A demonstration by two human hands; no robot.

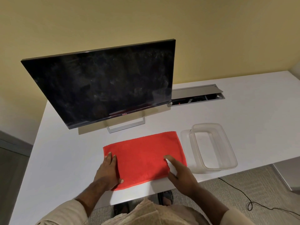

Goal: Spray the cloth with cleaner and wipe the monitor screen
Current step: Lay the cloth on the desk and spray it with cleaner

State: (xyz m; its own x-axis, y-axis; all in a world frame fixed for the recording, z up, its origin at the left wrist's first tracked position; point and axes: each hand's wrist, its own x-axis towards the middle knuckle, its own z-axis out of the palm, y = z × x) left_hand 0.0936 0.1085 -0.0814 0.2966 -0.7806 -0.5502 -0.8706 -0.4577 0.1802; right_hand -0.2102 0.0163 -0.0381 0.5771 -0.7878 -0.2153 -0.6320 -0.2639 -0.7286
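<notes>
Where yellow wall (211, 30) backs white desk (243, 111), perhaps carpet (243, 189) below.

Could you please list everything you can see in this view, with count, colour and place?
Flat folded terry cloth: one, red, near desk edge in front of the monitor.
Flat-panel monitor: one, black, dusty screen, on a silver stand, back left of desk.
Small spray bottle: one, white, held over the cloth's right part.
Clear plastic rectangular container: one, transparent, right of the cloth.
Clear plastic lid: one, transparent, beneath the container.
Cable hatch: one, grey, open, behind the monitor's right side.
Desk: one, white.
Cable: one, black, on the carpet, right.
Hands: left hand flat on the cloth; right hand gripping the bottle.
</notes>
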